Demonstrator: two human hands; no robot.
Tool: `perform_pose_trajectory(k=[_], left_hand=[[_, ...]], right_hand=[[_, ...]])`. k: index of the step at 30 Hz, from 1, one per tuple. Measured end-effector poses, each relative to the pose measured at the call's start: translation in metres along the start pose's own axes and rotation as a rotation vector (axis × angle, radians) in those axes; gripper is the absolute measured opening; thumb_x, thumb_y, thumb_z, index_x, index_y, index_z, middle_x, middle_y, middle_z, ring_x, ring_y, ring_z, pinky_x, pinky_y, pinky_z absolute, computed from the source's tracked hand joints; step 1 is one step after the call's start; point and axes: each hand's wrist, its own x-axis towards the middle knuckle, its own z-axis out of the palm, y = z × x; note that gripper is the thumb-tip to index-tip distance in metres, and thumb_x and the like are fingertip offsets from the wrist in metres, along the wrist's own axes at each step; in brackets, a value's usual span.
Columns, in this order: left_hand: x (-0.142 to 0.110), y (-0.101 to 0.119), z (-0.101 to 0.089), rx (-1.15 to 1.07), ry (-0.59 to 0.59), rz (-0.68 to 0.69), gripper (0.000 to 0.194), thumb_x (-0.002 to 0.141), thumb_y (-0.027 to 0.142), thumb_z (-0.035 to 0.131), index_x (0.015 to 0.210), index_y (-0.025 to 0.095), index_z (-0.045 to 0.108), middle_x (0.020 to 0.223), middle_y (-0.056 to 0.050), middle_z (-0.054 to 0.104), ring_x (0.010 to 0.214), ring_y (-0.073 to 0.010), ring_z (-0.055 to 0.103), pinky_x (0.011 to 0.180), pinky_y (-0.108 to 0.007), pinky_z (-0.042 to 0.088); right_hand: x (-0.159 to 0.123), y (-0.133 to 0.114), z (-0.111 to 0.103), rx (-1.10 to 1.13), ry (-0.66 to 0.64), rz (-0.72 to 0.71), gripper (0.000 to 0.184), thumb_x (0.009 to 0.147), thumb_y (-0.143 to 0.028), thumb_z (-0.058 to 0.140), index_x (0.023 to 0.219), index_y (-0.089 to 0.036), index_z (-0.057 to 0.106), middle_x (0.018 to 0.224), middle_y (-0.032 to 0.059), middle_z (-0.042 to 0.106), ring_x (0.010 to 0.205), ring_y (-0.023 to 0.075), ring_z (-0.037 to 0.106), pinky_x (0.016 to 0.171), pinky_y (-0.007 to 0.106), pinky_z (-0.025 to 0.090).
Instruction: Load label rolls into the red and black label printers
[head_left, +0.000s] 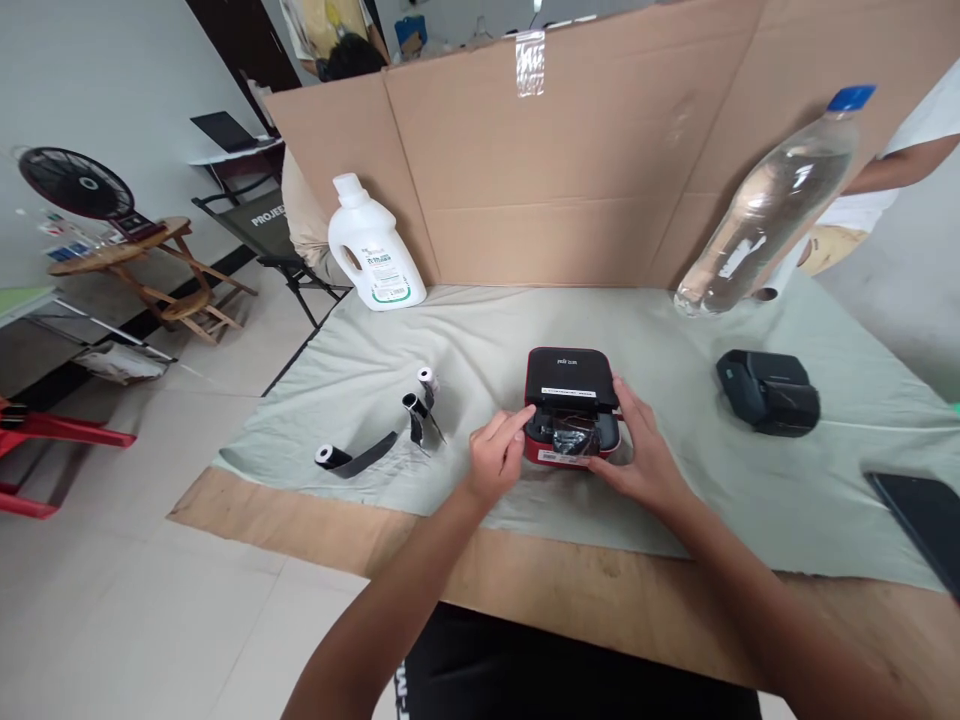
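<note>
A small red-and-black label printer [571, 365] stands on the cloth before me, its lid raised. Inside the opening sits a dark, shiny roll or cartridge [576, 437]; its exact kind is hard to make out. At the printer's left edge, my left hand [496, 452] presses with its index finger, the others curled. My right hand [643, 455] grips the right side and front corner between thumb and fingers. To the left lie a partly unwound black ribbon roll [352, 462] and a pair of small rolls [418, 402] with loose dark strips.
A black device [769, 392] and a phone [919, 525] lie to the right. Behind stand a white detergent bottle [375, 250], a tilted clear water bottle [780, 210] and a cardboard screen [555, 160]. The wooden table edge [300, 530] runs nearest me. Other people are partly visible beyond.
</note>
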Motion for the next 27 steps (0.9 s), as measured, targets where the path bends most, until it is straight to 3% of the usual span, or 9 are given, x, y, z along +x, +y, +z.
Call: perform_pose_trajectory(k=[3,5,7,9,14,17,20,23,27], left_hand=[[-0.002,0.000,0.000,-0.107,0.040,0.026,0.040,0.106,0.024,0.036,0.134,0.020,0.065,0.113,-0.011,0.075,0.102,-0.0186,0.072,0.090,-0.031,0.058],[-0.002,-0.001,0.000,-0.156,0.059,0.028,0.041,0.106,0.023,0.035,0.137,0.021,0.062,0.119,-0.010,0.075,0.111,-0.0194,0.071,0.098,-0.034,0.057],[-0.002,-0.001,-0.001,-0.173,0.063,0.013,0.042,0.107,0.024,0.035,0.140,0.021,0.060,0.121,-0.010,0.075,0.114,-0.0196,0.070,0.101,-0.036,0.056],[-0.002,-0.002,-0.001,-0.170,0.054,-0.011,0.042,0.107,0.027,0.034,0.140,0.020,0.061,0.122,-0.010,0.075,0.115,-0.0200,0.071,0.102,-0.037,0.056],[-0.002,-0.001,-0.005,-0.180,0.028,-0.059,0.043,0.107,0.030,0.034,0.139,0.020,0.061,0.124,-0.010,0.075,0.115,-0.0203,0.072,0.103,-0.037,0.057],[-0.002,-0.001,-0.007,-0.176,-0.002,-0.071,0.043,0.107,0.031,0.034,0.140,0.022,0.061,0.125,-0.009,0.075,0.114,-0.0200,0.072,0.101,-0.036,0.058],[-0.001,0.000,-0.008,-0.182,-0.004,-0.070,0.044,0.107,0.031,0.034,0.141,0.023,0.060,0.125,-0.009,0.074,0.115,-0.0202,0.072,0.103,-0.036,0.058],[0.001,0.001,-0.008,-0.195,0.000,-0.077,0.044,0.107,0.030,0.034,0.140,0.022,0.061,0.124,-0.008,0.075,0.116,-0.0198,0.072,0.103,-0.036,0.058],[0.001,0.002,-0.008,-0.215,0.009,-0.073,0.042,0.107,0.028,0.035,0.139,0.023,0.061,0.125,-0.007,0.074,0.117,-0.0192,0.071,0.105,-0.035,0.056]], right_hand=[[0.004,-0.004,-0.011,0.020,-0.004,0.029,0.104,0.086,-0.055,0.069,0.167,-0.030,0.008,0.166,0.0136,0.034,0.143,0.0364,0.046,0.105,0.056,0.051],[0.011,-0.011,-0.024,-0.050,0.027,0.074,0.089,0.087,-0.054,0.068,0.161,-0.025,0.031,0.147,0.0153,0.058,0.123,0.0342,0.062,0.093,0.050,0.056],[0.026,-0.021,-0.039,-0.185,0.032,0.105,0.053,0.091,-0.050,0.062,0.136,-0.021,0.063,0.114,0.0127,0.075,0.097,0.0304,0.071,0.084,0.045,0.056],[0.050,-0.029,-0.049,-0.274,-0.043,0.102,0.032,0.096,-0.041,0.052,0.106,-0.021,0.075,0.091,0.0090,0.078,0.082,0.0268,0.071,0.079,0.041,0.054],[0.123,-0.035,-0.036,-0.238,-0.471,0.001,0.031,0.093,-0.026,0.049,0.097,-0.024,0.079,0.099,0.0048,0.080,0.091,0.0255,0.073,0.084,0.036,0.053],[0.142,-0.036,-0.017,-0.334,-0.607,-0.020,0.028,0.092,-0.026,0.052,0.093,-0.023,0.080,0.100,0.0078,0.080,0.095,0.0269,0.073,0.086,0.037,0.053],[0.137,-0.041,-0.010,-0.429,-0.583,0.015,0.031,0.096,-0.040,0.053,0.095,-0.021,0.078,0.101,0.0109,0.078,0.094,0.0279,0.072,0.083,0.037,0.053],[0.123,-0.049,-0.010,-0.562,-0.491,0.102,0.047,0.088,-0.060,0.061,0.108,-0.019,0.073,0.114,0.0146,0.075,0.102,0.0335,0.070,0.079,0.040,0.053],[0.114,-0.064,-0.012,-0.597,-0.465,0.225,0.057,0.086,-0.070,0.058,0.112,-0.021,0.071,0.113,0.0144,0.075,0.099,0.0366,0.070,0.075,0.043,0.053]])
